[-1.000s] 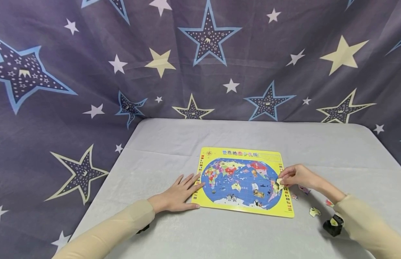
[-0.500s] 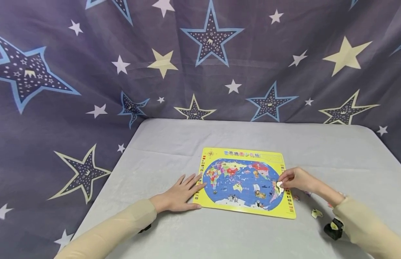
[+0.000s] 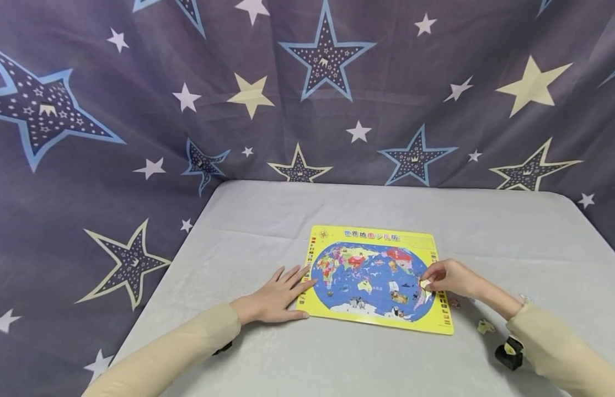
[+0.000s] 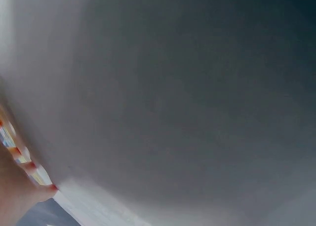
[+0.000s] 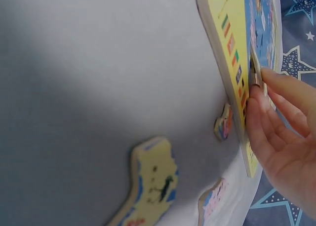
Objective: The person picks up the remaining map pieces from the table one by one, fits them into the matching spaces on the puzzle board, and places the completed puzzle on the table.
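A yellow-bordered world map puzzle board (image 3: 436,325) lies on the grey-covered table. On its left edge rests my left hand (image 3: 273,300), fingers spread over the border. My right hand (image 3: 453,277) pinches a small pale puzzle piece (image 3: 425,284) at the map's right side, over the South America area. In the right wrist view, thumb and fingers hold that piece (image 5: 256,72) tilted up at the board; whether its lower edge touches the map, I cannot tell. Beyond the board's right edge lies a yellow loose piece (image 5: 157,179). The left wrist view mostly shows blurred grey cloth.
More loose puzzle pieces lie right of the board: a small colourful one (image 5: 224,122) close to its edge, a pink and blue one (image 5: 215,201) farther off. A black device (image 3: 509,355) sits under the right sleeve. Star-patterned cloth (image 3: 312,138) hangs behind the table.
My right hand has shifted slightly left and lower over the map, still pinching the piece, whose tilt has changed. The left hand stays in place on the board.
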Available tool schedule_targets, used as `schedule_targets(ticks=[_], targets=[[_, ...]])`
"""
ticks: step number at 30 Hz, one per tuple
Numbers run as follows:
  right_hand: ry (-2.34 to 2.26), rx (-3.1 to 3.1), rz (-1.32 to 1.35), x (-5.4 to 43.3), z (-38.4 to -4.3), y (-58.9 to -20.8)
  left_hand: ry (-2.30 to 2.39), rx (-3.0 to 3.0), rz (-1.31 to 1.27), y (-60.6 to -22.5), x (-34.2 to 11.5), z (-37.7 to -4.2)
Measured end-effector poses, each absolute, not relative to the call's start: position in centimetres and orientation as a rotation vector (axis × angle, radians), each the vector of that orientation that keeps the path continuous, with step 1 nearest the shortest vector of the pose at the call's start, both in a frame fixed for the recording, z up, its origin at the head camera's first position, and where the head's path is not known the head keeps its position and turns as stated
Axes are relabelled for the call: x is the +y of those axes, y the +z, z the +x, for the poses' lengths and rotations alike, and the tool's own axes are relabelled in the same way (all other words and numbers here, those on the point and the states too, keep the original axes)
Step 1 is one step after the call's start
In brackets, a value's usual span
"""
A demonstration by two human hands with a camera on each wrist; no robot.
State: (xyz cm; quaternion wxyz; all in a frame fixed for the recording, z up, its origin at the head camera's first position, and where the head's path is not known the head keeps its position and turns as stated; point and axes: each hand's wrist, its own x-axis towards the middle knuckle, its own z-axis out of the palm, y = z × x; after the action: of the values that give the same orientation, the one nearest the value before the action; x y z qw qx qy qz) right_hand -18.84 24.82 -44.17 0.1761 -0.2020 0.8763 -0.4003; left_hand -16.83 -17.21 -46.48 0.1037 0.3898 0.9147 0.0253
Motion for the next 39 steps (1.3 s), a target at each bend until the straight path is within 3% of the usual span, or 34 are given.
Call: schedule_targets(ticks=[6, 23, 39], targets=[[-1.129, 2.519, -0.670, 24.8, -18.6, -44.4, 0.072, 2.695, 1.154, -46.2, -17.2, -16.8], [-1.052, 2.625, -0.528, 24.1, -17.7, -44.6, 0.058, 2.700, 1.148, -46.5, -17.2, -17.0], [-1.053, 2.663, -0.572, 24.4, -17.2, -44.7, 0.046, 2.700, 1.141, -46.6, -17.1, -17.0]])
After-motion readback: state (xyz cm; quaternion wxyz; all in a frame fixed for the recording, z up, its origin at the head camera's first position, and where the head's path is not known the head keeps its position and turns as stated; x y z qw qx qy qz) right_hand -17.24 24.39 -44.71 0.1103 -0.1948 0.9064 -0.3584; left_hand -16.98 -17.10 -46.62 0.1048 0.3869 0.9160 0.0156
